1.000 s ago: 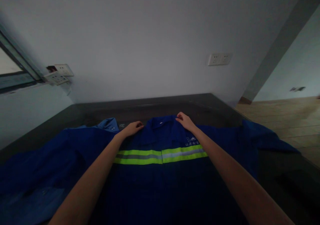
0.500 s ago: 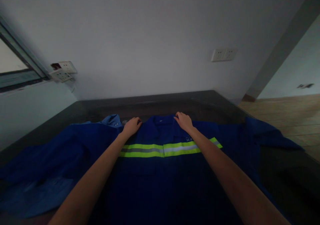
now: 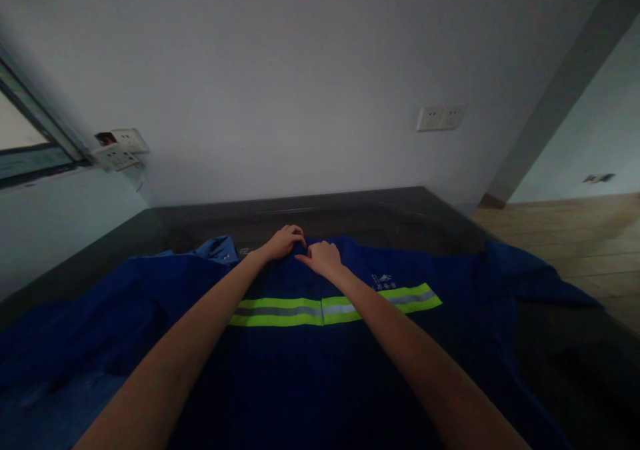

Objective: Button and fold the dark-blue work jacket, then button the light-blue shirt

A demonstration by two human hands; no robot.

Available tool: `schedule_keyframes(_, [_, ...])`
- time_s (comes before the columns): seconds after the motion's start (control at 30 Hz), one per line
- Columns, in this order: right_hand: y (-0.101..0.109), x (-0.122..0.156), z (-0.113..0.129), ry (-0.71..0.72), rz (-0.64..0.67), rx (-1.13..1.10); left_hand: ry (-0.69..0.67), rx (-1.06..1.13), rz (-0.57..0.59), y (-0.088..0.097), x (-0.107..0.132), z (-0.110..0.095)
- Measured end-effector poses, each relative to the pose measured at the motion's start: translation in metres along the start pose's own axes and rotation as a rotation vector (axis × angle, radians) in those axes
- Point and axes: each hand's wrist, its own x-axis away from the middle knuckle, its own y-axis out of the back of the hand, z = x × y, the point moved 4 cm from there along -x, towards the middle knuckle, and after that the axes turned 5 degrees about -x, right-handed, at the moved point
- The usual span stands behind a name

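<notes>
A dark blue work jacket (image 3: 295,363) lies spread front up, with a yellow-green and silver reflective band (image 3: 280,312) across its chest and small white lettering on the right side. My left hand (image 3: 286,242) is closed on the left part of the jacket's collar, fingers curled over the edge. Close beside it, my right hand (image 3: 323,259) bends its fingers on the collar too, thumb pointing left. The fabric between the fingertips is mostly hidden. One sleeve (image 3: 535,270) stretches out to the right.
Under the jacket is a dark table (image 3: 165,227) against a grey wall. Lighter blue clothing (image 3: 217,249) lies at the left, partly covered. Wall sockets (image 3: 440,118) sit above the table, and another loose socket (image 3: 117,157) hangs near the window. Tiled floor (image 3: 565,237) shows at right.
My hands have come together from the two sides of the collar to its middle, the right one moving left. The collar opening is now covered by them.
</notes>
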Motion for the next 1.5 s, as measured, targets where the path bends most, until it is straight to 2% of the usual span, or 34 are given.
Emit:
schedule_keyframes(0.1, [-0.013, 0.000, 0.001, -0.018, 0.024, -0.067, 0.018, -0.132, 0.123, -0.001, -0.006, 0.003])
schedule_keyframes(0.23, [-0.018, -0.001, -0.007, -0.030, 0.021, -0.187, 0.048, -0.217, 0.186, 0.000, -0.015, 0.004])
schedule_keyframes(0.53, [-0.021, -0.001, -0.008, -0.050, 0.003, -0.196, 0.129, -0.113, 0.254, 0.002, -0.035, 0.018])
schedule_keyframes(0.7, [-0.020, 0.000, -0.006, -0.065, -0.039, -0.117, 0.117, -0.004, 0.236, -0.012, -0.032, 0.024])
schedule_keyframes(0.9, [-0.022, 0.005, -0.004, -0.036, -0.155, -0.005, 0.178, 0.032, 0.096, -0.023, -0.026, 0.023])
schedule_keyframes(1.03, [-0.023, 0.009, -0.001, -0.006, -0.200, 0.032, 0.251, 0.041, 0.022, -0.023, -0.021, 0.025])
schedule_keyframes(1.2, [-0.021, 0.010, -0.001, -0.012, -0.197, 0.033, 0.420, 0.083, -0.032, -0.017, -0.015, 0.041])
schedule_keyframes(1.33, [-0.020, 0.008, -0.002, -0.046, -0.174, -0.017, 0.511, 0.144, 0.021, -0.013, -0.011, 0.048])
schedule_keyframes(1.43, [-0.019, 0.008, -0.003, -0.066, -0.136, -0.064, 0.501, 0.203, 0.109, -0.014, -0.015, 0.043])
schedule_keyframes(1.5, [-0.017, 0.006, -0.003, -0.068, -0.117, -0.117, 0.498, 0.225, 0.128, -0.016, -0.019, 0.038])
